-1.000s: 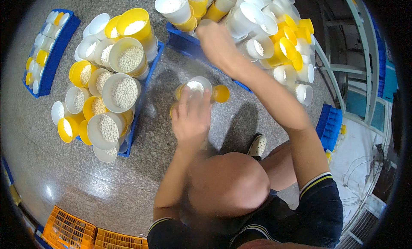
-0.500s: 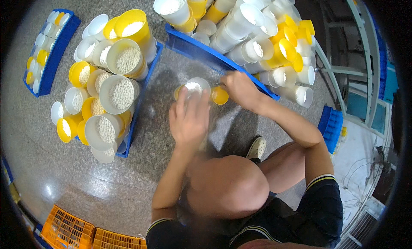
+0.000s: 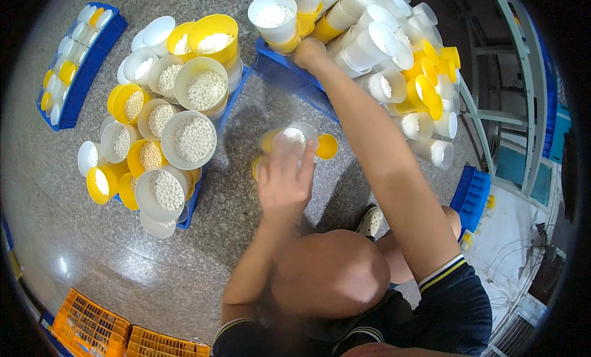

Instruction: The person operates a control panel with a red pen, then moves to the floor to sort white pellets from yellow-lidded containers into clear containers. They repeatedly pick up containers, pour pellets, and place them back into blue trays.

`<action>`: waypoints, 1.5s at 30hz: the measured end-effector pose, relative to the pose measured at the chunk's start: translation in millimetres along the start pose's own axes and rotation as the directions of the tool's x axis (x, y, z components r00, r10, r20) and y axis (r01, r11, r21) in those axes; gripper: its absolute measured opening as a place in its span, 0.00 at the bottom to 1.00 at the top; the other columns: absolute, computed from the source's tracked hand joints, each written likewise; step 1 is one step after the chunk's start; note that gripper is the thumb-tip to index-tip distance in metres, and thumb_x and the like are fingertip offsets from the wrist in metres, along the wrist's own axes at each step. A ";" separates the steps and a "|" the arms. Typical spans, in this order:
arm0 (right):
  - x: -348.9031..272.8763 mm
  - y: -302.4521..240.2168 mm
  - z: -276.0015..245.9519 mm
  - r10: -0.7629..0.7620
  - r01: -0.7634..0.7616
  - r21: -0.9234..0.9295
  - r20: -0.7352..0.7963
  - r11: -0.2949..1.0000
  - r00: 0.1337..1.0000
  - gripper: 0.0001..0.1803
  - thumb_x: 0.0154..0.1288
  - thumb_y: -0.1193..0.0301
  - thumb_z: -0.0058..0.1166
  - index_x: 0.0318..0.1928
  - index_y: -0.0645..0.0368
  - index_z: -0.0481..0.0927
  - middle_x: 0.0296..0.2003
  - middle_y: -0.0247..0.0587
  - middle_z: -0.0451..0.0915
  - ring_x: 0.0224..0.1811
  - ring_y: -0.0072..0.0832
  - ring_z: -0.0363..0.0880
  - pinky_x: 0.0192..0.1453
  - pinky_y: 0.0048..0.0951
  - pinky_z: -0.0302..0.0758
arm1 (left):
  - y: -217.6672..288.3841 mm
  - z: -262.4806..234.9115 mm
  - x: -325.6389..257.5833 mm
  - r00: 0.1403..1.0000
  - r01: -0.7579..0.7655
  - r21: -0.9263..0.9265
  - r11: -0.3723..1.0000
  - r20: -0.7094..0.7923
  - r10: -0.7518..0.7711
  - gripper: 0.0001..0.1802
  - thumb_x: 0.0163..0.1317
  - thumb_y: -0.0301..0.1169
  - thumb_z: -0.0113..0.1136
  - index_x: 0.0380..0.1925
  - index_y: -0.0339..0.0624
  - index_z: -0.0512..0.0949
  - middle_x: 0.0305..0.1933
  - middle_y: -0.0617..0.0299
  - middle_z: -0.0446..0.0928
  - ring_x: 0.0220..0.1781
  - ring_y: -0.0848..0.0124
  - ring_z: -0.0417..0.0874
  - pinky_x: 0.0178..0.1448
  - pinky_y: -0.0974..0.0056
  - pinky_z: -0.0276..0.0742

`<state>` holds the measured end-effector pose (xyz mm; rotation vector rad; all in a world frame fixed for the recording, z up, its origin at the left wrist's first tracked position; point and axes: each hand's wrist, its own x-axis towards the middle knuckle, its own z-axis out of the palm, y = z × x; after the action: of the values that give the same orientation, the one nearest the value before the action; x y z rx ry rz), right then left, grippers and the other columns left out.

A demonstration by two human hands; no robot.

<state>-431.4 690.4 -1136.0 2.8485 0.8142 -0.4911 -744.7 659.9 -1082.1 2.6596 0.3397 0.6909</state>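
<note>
On the floor in front of me a translucent cup with white beads is partly hidden by my left hand. The left fingers are stretched out and a little apart against its near side, smeared by motion. Yellow cup rims show blurred beside the hand. Just right of it is a small yellow cup. My right hand reaches far forward, at the left end of the blue crate, close to a yellow cup under a white bead-filled cup. Its fingers are hidden.
White and yellow cups lie heaped in the crate at the far right. To the left, bead-filled cups stand stacked on another blue crate. Orange crates sit at the lower left, a metal frame at the right.
My right hand has left the small yellow cup and moved forward and left to the crate of heaped cups. My left hand stays by the bead-filled cup. The view has shifted slightly.
</note>
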 end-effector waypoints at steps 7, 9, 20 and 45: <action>14.7 7.3 15.3 0.085 -0.090 0.022 0.175 0.996 0.981 0.16 0.52 0.72 0.59 0.42 0.57 0.91 0.50 0.50 0.87 0.53 0.43 0.87 0.54 0.40 0.83 | 1.1 -1.2 2.6 1.000 0.001 -0.013 1.000 -0.010 -0.001 0.25 0.56 0.35 0.71 0.57 0.54 0.84 0.54 0.65 0.81 0.67 0.56 0.76 0.59 0.52 0.76; 17.7 8.5 21.5 0.065 -0.068 0.009 0.178 0.998 0.982 0.17 0.55 0.71 0.57 0.45 0.57 0.90 0.52 0.50 0.87 0.55 0.43 0.86 0.56 0.41 0.82 | 1.5 -2.1 3.7 1.000 0.002 -0.011 1.000 0.006 -0.002 0.25 0.55 0.35 0.71 0.57 0.53 0.85 0.54 0.65 0.81 0.67 0.57 0.76 0.59 0.53 0.76; 23.1 13.5 34.0 0.086 -0.109 0.115 0.189 0.987 0.978 0.18 0.65 0.66 0.52 0.51 0.57 0.88 0.56 0.49 0.85 0.58 0.45 0.85 0.60 0.43 0.80 | 0.7 -1.9 4.9 1.000 -0.008 0.006 1.000 -0.015 0.008 0.24 0.55 0.35 0.71 0.54 0.53 0.85 0.54 0.67 0.81 0.66 0.57 0.77 0.57 0.54 0.76; -209.7 96.1 4.4 -0.281 0.147 0.539 0.175 0.830 0.944 0.10 0.58 0.72 0.62 0.38 0.62 0.90 0.29 0.56 0.85 0.30 0.45 0.87 0.36 0.39 0.80 | 0.1 -17.2 5.4 0.994 0.019 -0.149 0.989 0.109 -0.003 0.31 0.54 0.34 0.73 0.60 0.45 0.80 0.63 0.56 0.76 0.71 0.50 0.70 0.67 0.43 0.70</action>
<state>-549.1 505.8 -1063.4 3.0681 1.1013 -1.2506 -748.8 666.5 -1065.8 2.5383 0.2612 0.5428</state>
